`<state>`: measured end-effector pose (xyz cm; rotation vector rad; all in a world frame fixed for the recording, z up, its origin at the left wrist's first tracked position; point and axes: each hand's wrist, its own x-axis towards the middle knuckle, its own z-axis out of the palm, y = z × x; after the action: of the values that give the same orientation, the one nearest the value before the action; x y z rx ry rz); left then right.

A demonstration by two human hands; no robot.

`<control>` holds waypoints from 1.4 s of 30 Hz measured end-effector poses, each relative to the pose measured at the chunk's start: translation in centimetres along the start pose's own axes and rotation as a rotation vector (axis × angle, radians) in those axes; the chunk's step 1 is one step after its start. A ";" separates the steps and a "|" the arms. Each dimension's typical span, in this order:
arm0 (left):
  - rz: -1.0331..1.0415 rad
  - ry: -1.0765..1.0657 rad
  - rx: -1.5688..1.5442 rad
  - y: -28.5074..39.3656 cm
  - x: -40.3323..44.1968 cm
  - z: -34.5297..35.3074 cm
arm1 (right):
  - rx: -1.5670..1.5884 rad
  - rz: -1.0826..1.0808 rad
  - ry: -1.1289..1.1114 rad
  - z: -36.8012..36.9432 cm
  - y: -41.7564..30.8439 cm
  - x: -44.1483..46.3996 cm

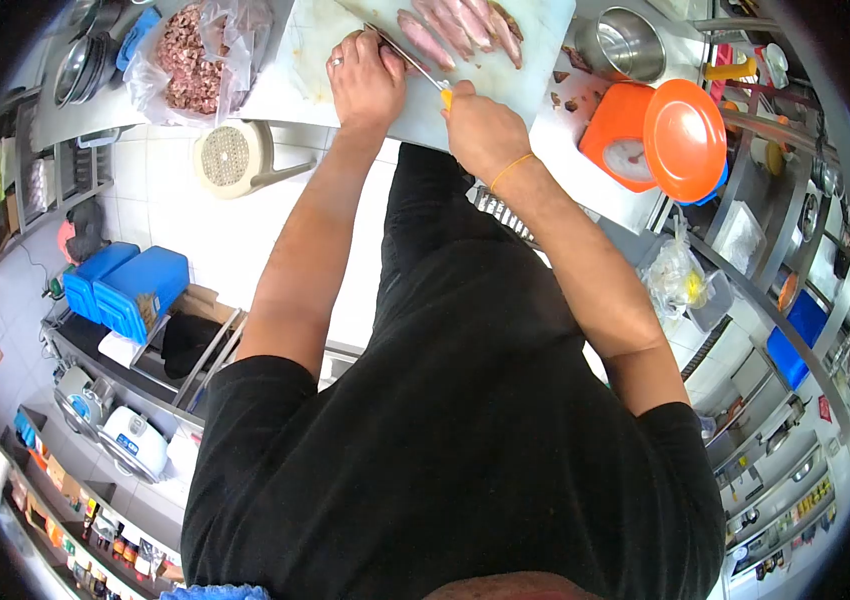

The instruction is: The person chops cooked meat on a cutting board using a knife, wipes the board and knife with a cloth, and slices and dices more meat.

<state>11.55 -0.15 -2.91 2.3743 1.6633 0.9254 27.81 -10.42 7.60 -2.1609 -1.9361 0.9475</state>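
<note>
My right hand [488, 135] is wrapped round the yellow handle of a knife [413, 62]. The blade slants up and left across the white cutting board [535, 60], close to the fingers of my left hand [366, 82]. Those fingers, one with a ring, are curled down over a piece of meat [392, 64] that shows beside the blade. Most of that piece is hidden under the hand. Several long pinkish meat strips [455, 25] lie side by side on the board beyond the knife.
Left of the board stands a clear plastic bag [240, 60] of chopped meat [190, 65]. To the right are a steel pot [625, 45], an orange scale [613, 125] and an orange plate [685, 140]. A beige stool [233, 158] stands below the counter's edge; shelves line both sides.
</note>
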 end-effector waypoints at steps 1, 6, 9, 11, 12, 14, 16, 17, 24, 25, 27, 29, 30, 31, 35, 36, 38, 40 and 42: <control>-0.001 -0.002 0.008 -0.1 0.1 -0.1 | -0.011 0.011 -0.007 -0.2 -0.1 -0.5; 0.050 0.079 -0.023 0.0 0.0 -0.1 | -0.042 0.133 -0.134 -3.1 -0.3 -5.8; 0.034 0.072 -0.022 0.3 0.0 -0.2 | -0.073 0.154 -0.176 -3.3 -0.4 -6.6; 0.031 0.078 -0.017 0.2 0.3 -0.5 | -0.064 0.130 -0.141 -2.6 -0.4 -5.1; 0.032 0.081 -0.016 0.2 0.3 -0.5 | -0.049 0.101 -0.102 -1.5 -0.1 -3.6; 0.033 0.086 -0.023 0.5 0.1 -0.3 | -0.022 0.051 -0.032 1.2 0.8 -0.9; 0.041 0.102 -0.016 0.2 0.2 -0.3 | -0.018 0.027 -0.022 0.9 0.1 0.0; 0.041 0.102 -0.013 0.1 0.1 -0.4 | -0.011 0.024 -0.021 0.9 -0.1 -0.1; 0.024 0.091 -0.020 0.2 0.2 -0.2 | -0.032 0.128 -0.095 0.8 2.4 -5.2; 0.022 0.090 -0.022 0.1 0.1 -0.2 | -0.040 0.135 -0.096 1.2 3.1 -6.3; 0.022 0.101 -0.023 0.1 -0.1 -0.1 | -0.054 0.133 -0.096 1.9 4.2 -7.4; 0.023 0.110 -0.023 0.0 0.1 0.0 | -0.070 0.119 -0.084 2.1 4.8 -7.7; 0.018 0.109 -0.023 0.0 0.0 0.0 | -0.066 0.112 -0.082 2.0 4.8 -7.6; 0.015 0.108 -0.024 0.0 0.0 0.0 | -0.062 0.105 -0.080 1.7 4.8 -7.4; 0.010 0.112 -0.122 -0.1 -0.1 -0.3 | -0.039 0.080 -0.068 0.8 4.6 -5.8; 0.008 0.110 -0.138 -0.2 -0.1 -0.3 | -0.037 0.070 -0.040 0.9 4.8 -5.2; 0.008 0.114 -0.160 -0.2 -0.2 -0.4 | -0.038 0.054 0.018 1.1 5.3 -4.0; 0.010 0.128 -0.171 -0.2 -0.2 -0.4 | -0.021 0.070 0.012 -0.1 4.7 -3.6; 0.003 0.132 -0.178 -0.2 -0.1 -0.3 | -0.022 0.063 0.003 -1.2 4.2 -3.6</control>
<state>11.23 -0.25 -2.76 2.2437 1.5475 1.1997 32.00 -14.18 8.00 -2.2467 -1.8958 0.9368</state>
